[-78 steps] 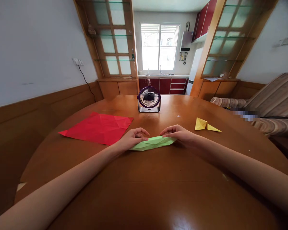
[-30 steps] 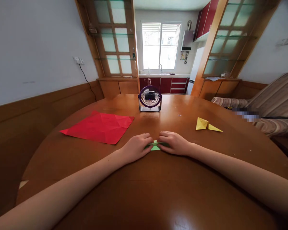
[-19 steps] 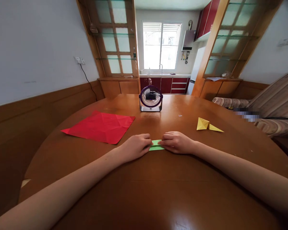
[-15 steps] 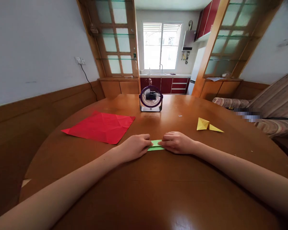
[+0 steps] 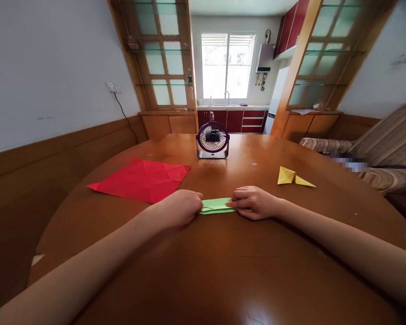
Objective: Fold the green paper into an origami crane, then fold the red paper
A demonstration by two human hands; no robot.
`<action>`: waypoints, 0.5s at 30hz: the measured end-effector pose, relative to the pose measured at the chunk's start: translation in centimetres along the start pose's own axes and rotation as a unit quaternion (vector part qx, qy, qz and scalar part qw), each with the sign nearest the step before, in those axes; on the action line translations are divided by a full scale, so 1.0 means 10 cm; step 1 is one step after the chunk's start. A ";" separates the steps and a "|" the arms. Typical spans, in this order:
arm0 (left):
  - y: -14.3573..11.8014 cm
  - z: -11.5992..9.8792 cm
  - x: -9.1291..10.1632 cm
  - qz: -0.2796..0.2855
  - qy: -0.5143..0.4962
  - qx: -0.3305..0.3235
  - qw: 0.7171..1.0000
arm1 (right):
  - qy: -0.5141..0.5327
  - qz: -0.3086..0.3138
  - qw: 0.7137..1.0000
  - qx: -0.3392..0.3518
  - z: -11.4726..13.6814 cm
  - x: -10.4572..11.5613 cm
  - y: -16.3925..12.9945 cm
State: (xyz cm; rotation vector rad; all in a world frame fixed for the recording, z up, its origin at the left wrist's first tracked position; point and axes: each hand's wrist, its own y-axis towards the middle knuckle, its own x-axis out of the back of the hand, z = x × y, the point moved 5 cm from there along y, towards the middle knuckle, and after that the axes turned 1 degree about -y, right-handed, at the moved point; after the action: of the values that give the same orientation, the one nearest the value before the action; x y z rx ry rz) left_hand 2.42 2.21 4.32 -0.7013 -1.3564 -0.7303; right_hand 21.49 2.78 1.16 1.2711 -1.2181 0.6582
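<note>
A narrow strip of folded green paper (image 5: 215,206) lies on the brown table (image 5: 203,280) in front of me, with a fold line running along its length. My left hand (image 5: 184,207) is closed at the strip's left end, fingers curled and thumb tip hidden. At the right end my right hand (image 5: 252,202) pinches the paper, its fingers pressed along the fold. A creased red sheet of paper (image 5: 142,180) lies flat beyond my left hand. Past my right hand sits a folded yellow paper piece (image 5: 287,176) with a pointed tail.
A small purple desk fan (image 5: 213,139) stands upright at the table's far middle. To the right is a striped sofa (image 5: 389,140). A wall with wooden panelling (image 5: 71,146) runs along the left, and a black cord hangs from a socket (image 5: 113,87).
My left hand has slid left along the green paper, so a longer stretch of the strip shows between my hands. My right hand has stayed almost in place.
</note>
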 end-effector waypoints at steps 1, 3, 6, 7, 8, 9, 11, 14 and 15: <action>0.00 0.01 0.00 0.000 -0.002 0.004 1.000 | 0.007 -0.001 1.000 -0.001 0.00 0.00 0.00; -0.01 0.03 0.00 0.001 -0.010 0.013 1.000 | 0.020 -0.005 1.000 -0.002 0.00 0.00 0.00; -0.01 0.08 -0.01 0.005 -0.012 0.032 0.999 | 0.032 -0.017 0.999 -0.005 0.00 0.01 -0.01; -0.02 0.09 -0.01 0.007 -0.011 0.038 0.999 | 0.035 -0.020 0.999 -0.005 0.01 0.01 -0.01; -0.03 0.10 -0.01 0.009 -0.009 0.043 0.999 | 0.039 -0.021 0.999 -0.005 0.01 0.01 -0.01; -0.04 0.12 -0.01 0.013 -0.006 0.048 0.999 | 0.041 -0.022 0.999 -0.005 0.01 0.01 -0.01; -0.07 0.15 0.00 0.023 0.006 0.061 0.998 | 0.042 -0.023 0.999 -0.005 0.02 0.01 -0.01; -0.10 0.23 0.05 0.024 0.011 0.073 0.997 | 0.037 -0.023 0.999 -0.004 0.02 0.02 -0.01; -0.10 0.24 0.07 0.011 0.005 0.072 0.997 | 0.036 -0.022 0.999 -0.002 0.02 0.02 -0.01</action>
State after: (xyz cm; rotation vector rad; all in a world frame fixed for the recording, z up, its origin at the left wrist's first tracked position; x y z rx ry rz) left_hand 0.24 3.53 5.25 -0.5969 -1.3756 -0.6110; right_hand 21.54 2.49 1.24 1.2568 -1.1288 0.6641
